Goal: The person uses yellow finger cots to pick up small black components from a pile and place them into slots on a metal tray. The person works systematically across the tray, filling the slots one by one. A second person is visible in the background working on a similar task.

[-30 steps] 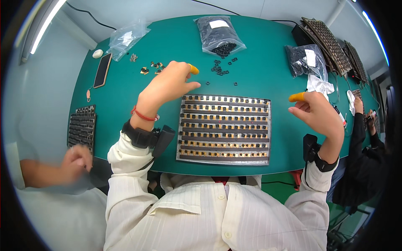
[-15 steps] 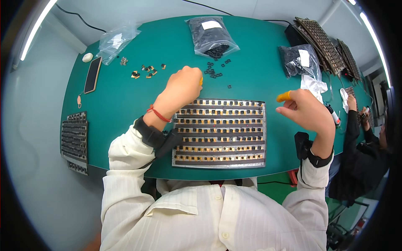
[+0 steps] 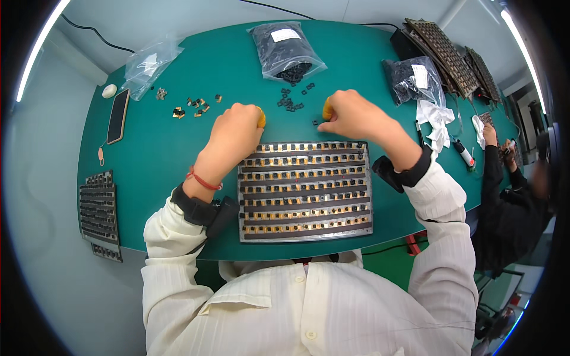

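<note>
A metal tray (image 3: 306,238) lies before me with several rows of small black square parts on gold-coloured pieces. My left hand (image 3: 236,130) is over the table by the tray's far left corner. Its fingers are curled, a yellow finger cover on one; whatever they pinch is hidden. Beyond the tray's far edge, my right hand (image 3: 359,118) reaches in with thumb and yellow-covered index finger apart. Just off that thumb's tip lies a single small black part (image 3: 315,123). A loose cluster of black parts (image 3: 290,104) lies farther off, between the hands.
An open clear bag (image 3: 282,50) of black parts stands at the back. Gold-and-black pieces (image 3: 199,107), a phone (image 3: 118,117) and another loaded tray (image 3: 99,207) lie left. At right are a second bag (image 3: 414,83), white tissue (image 3: 436,124), stacked trays (image 3: 442,56) and a co-worker (image 3: 510,202).
My right hand has swung leftward from beside the tray to the single black part beyond it. My left hand has shifted a little left relative to the tray.
</note>
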A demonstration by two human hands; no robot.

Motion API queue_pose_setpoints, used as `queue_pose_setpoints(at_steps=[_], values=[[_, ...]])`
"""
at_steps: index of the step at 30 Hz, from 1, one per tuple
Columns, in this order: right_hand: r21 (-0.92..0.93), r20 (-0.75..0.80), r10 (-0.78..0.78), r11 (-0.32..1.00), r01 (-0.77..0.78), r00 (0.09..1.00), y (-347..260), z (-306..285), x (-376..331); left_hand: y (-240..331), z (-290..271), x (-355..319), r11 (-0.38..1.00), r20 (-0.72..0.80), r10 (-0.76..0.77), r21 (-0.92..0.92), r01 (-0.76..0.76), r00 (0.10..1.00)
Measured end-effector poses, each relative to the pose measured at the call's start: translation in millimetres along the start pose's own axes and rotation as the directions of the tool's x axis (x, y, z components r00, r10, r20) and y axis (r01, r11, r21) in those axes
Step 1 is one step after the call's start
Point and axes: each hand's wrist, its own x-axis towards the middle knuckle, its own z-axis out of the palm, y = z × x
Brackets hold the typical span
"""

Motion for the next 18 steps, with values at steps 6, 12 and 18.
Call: queue_pose_setpoints(at_steps=[6,12,18], values=[[-0.036,-0.039,0.022,0.999,-0.023,0.999,-5,23,15,3,1,-1,0.999,-0.061,0.021,0.046,-0.018,0.998],[0.073,-0.065,-0.016,0.997,0.021,0.998,-8,18,14,-13,10,8,0.996,-0.066,0.038,-0.077,-0.043,0.997],[0.098,-0.112,0.107,0.991,-0.096,0.988,-14,15,3,-11,-11,-29,0.972,-0.044,0.114,-0.201,-0.120,0.993]])
